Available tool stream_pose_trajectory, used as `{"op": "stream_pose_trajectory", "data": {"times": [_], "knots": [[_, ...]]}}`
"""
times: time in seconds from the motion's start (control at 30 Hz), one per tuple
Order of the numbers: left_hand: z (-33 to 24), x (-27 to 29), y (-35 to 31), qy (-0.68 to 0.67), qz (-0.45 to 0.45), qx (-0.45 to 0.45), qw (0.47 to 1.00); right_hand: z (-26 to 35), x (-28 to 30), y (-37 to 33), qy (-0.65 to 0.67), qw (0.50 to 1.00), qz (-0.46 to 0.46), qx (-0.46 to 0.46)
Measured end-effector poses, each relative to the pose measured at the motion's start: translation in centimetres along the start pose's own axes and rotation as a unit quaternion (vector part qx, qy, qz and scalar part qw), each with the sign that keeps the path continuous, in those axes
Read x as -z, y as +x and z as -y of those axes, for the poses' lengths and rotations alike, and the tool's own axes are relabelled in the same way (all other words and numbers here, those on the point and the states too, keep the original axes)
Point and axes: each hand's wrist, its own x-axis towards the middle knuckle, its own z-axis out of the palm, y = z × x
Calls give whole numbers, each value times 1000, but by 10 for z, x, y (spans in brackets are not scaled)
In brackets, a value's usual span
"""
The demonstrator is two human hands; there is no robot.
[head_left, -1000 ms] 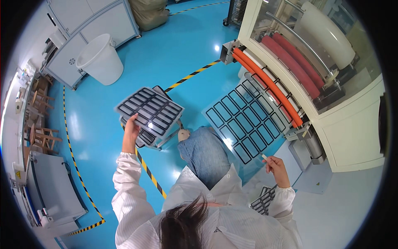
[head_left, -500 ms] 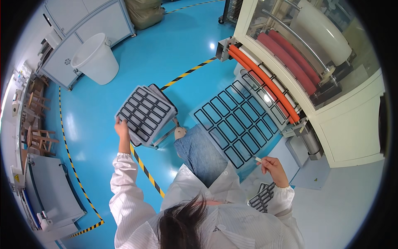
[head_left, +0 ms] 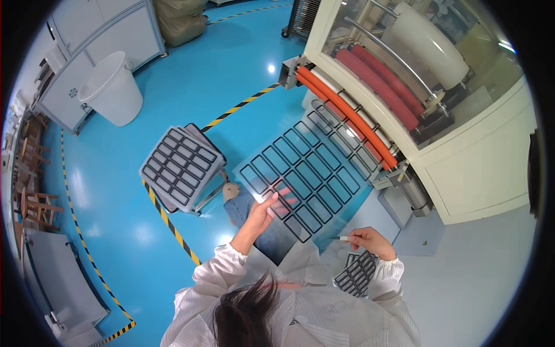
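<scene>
A clear film sheet printed with rows of black rectangular frames stretches from the machine's orange roller toward my lap. My left hand has its near left edge, thumb on top and fingers showing through from beneath. Between the fingertips of my right hand is a small white-handled knife; its thin grey tip points left, close to the sheet's near corner. To the left, a stack of similar framed sheets lies on a stool, with no hand on it.
The cream machine with its orange roller stands at right. Pieces of black frame grid lie beside my right forearm. A white bin stands far left on the blue floor, near striped tape. Wooden stools line the left side.
My left hand has left the stack of sheets and moved right to take the film's near edge. My right hand still holds the knife. The whole view has shifted slightly.
</scene>
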Motion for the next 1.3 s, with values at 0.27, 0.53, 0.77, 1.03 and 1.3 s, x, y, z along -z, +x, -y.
{"op": "stream_pose_trajectory", "data": {"times": [0.27,0.53,0.77,1.03,1.3], "knots": [[-15,-13,-21,62,-46,-36,996,45,22,79,-52,943,-269,186],[-29,-20,-40,100,-74,-31,992,93,-7,201,-325,829,-335,308],[-38,-26,-53,116,-95,-28,988,104,-24,231,-361,798,-328,354],[-48,-30,-66,150,-119,-21,981,101,-39,236,-389,802,-302,338],[-58,-36,-76,157,-142,-31,977,98,-57,252,-472,769,-292,316]]}}
